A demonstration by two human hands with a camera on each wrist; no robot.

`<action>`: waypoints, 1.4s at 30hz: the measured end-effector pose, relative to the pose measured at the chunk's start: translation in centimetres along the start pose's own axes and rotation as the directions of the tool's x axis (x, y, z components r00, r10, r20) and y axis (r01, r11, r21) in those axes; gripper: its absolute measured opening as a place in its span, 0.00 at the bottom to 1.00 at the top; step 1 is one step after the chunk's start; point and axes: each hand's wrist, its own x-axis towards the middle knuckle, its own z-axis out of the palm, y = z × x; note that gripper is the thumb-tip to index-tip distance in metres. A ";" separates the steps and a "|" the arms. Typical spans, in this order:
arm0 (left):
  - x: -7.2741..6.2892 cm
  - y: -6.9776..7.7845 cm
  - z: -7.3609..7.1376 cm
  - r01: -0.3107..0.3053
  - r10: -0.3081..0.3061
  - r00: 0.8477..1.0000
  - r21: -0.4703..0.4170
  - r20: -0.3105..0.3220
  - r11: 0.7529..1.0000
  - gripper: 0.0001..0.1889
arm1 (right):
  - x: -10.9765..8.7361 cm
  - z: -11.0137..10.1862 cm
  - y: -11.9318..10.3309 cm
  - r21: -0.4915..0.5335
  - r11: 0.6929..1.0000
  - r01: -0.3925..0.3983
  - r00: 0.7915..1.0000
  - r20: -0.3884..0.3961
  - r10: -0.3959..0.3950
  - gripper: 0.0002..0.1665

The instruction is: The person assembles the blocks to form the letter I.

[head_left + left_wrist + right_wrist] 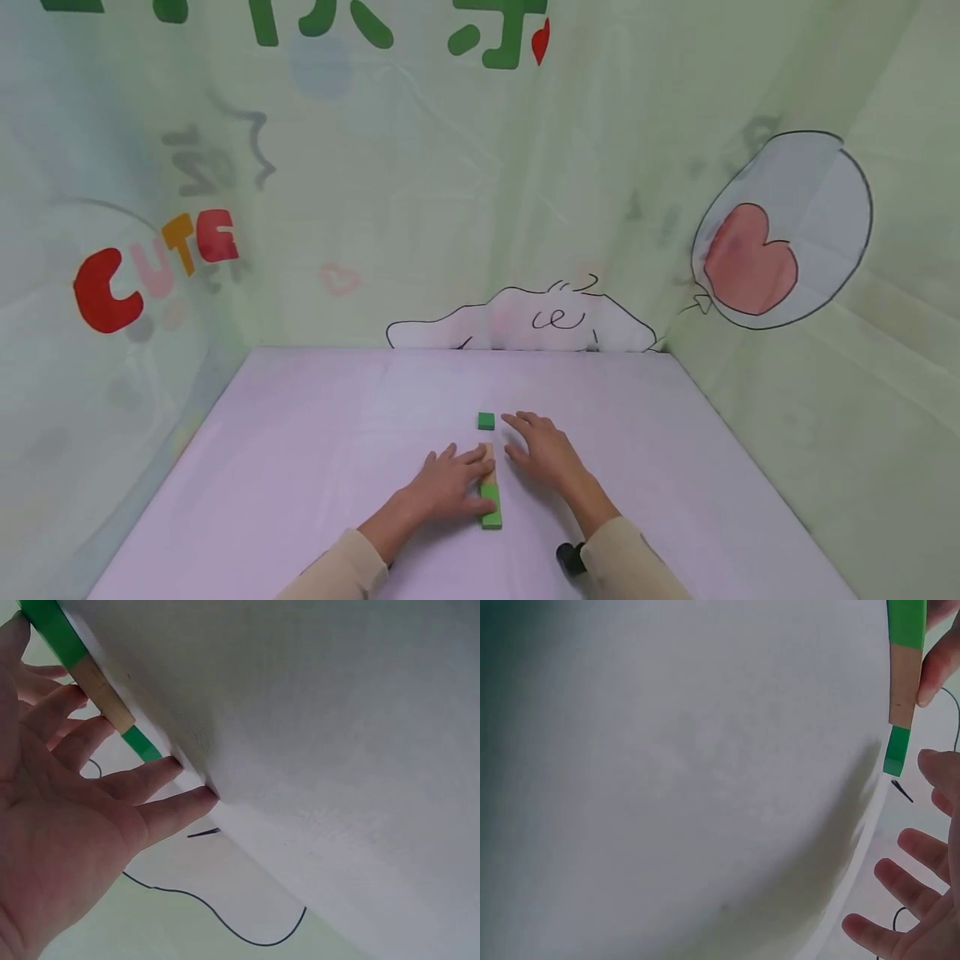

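Note:
In the head view, a light green block (pixel 491 495) and a wooden block (pixel 489 478) lie end to end in a row on the table. My left hand (pixel 448 485) reaches over the row from the left, thumb at the light green block and fingertips at the wooden block (pixel 103 693). Its other two fingers extend to the tabletop. Beyond the row sits a small darker green block (pixel 486 421), apart from the wooden one. My right hand (pixel 549 454) hovers at the right with spread fingers, close to the small green block (pixel 897 750) and holding nothing.
The pale tabletop (pixel 337 417) extends around the blocks. Printed fabric walls (pixel 420 192) enclose it at the back and both sides. A dark strap or device (pixel 572 558) is on the right wrist.

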 end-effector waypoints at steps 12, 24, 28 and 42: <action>0.0 0.4 -0.3 -0.022 0.021 1.000 0.006 0.007 1.000 0.37 | 1.7 0.4 0.1 0.026 1.000 -0.013 1.000 0.005 0.013 0.30; 0.5 0.3 0.0 -0.014 0.014 1.000 -0.005 0.004 1.000 0.37 | 3.0 0.9 -0.1 0.065 0.998 0.008 1.000 0.002 -0.008 0.27; 0.4 0.2 -0.1 -0.012 0.012 1.000 -0.016 0.005 1.000 0.36 | 3.5 1.3 -0.3 0.058 0.998 0.014 1.000 -0.004 -0.014 0.26; 0.1 -0.4 0.1 0.000 0.000 1.000 -0.001 -0.006 1.000 0.36 | 5.0 1.7 -1.4 0.054 0.998 0.035 0.999 0.007 -0.035 0.21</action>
